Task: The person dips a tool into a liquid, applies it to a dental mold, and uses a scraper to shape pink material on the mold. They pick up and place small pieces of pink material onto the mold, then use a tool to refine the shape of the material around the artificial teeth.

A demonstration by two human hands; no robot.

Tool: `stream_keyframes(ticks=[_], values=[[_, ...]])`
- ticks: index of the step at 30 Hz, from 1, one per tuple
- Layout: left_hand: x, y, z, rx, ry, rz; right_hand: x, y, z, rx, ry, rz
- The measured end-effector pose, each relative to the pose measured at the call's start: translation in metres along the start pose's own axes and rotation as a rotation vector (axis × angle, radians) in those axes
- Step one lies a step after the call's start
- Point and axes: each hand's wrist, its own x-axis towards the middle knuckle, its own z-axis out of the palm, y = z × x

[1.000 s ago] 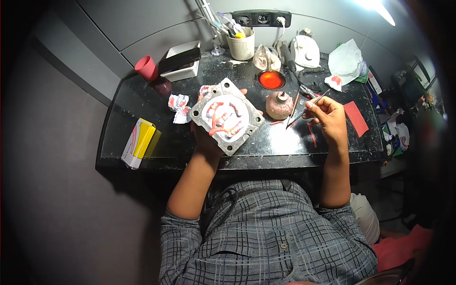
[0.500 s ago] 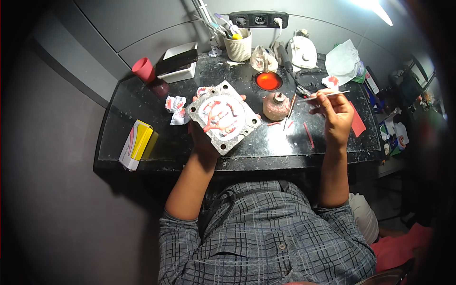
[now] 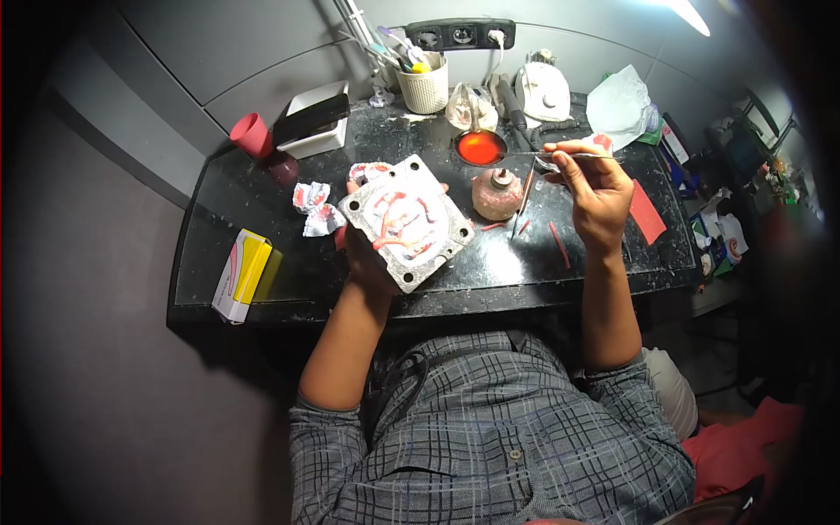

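My left hand (image 3: pixel 366 264) supports a square metal dental flask (image 3: pixel 444 220) from beneath, tilted toward me. White plaster fills the flask, with teeth and branching strips of red wax (image 3: pixel 391 238) set into it. Pinched in the fingers of my right hand (image 3: pixel 602 188) is a thin metal wax spatula (image 3: pixel 528 155). Its tip points left and reaches the edge of a small round pan of molten red wax (image 3: pixel 478 147). Below the pan stands a wax-spattered spirit burner (image 3: pixel 495 197). Another slim tool (image 3: pixel 527 190) leans beside the burner.
Plaster pieces with red wax (image 3: pixel 317 208) lie left of the flask, near a yellow-and-white box (image 3: pixel 243 276). Wax sticks (image 3: pixel 559 245) and a red wax sheet (image 3: pixel 647 213) lie at right. Behind are a red cup (image 3: pixel 251 135), a white tray (image 3: pixel 317 142) and a tool pot (image 3: pixel 423 91).
My right hand has moved left and slightly up, carrying the spatula's tip to the wax pan. The flask stays in my left hand, and the whole view has shifted a little.
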Motion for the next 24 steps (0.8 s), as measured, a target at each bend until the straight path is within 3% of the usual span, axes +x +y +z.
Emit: stream_keyframes(ticks=[4,7,9,11,13,14,17,18,20,22,24], values=[[-0.001,-0.002,0.0,0.072,0.008,0.053,-0.001,-0.002,0.003,-0.004,0.003,-0.004],[0.001,-0.003,-0.013,0.0,0.006,0.038,-0.003,-0.01,0.007,0.028,-0.003,-0.029],[0.002,-0.006,-0.018,-0.24,0.013,-0.032,-0.01,-0.015,0.018,0.113,-0.026,-0.037],[0.0,-0.006,-0.021,-0.222,0.122,-0.062,-0.016,-0.019,0.025,0.14,-0.136,-0.053],[-0.002,-0.009,-0.028,-0.126,-0.054,-0.024,-0.026,-0.034,0.043,0.206,-0.193,-0.049],[-0.003,-0.009,-0.029,-0.125,-0.052,-0.024,-0.027,-0.036,0.047,0.136,-0.246,-0.113],[-0.003,-0.005,-0.009,0.084,0.203,-0.045,-0.032,-0.035,0.063,0.044,-0.307,-0.233],[-0.004,-0.005,-0.013,0.084,0.204,-0.046,-0.032,-0.034,0.065,0.007,-0.325,-0.236],[-0.004,-0.007,-0.026,-0.209,0.041,-0.041,-0.031,-0.033,0.067,-0.03,-0.344,-0.237],[-0.006,-0.007,-0.023,-0.136,0.078,-0.028,-0.028,-0.032,0.069,-0.109,-0.372,-0.319],[-0.007,-0.007,-0.016,-0.063,0.115,-0.019,-0.03,-0.03,0.07,-0.093,-0.367,-0.277]])
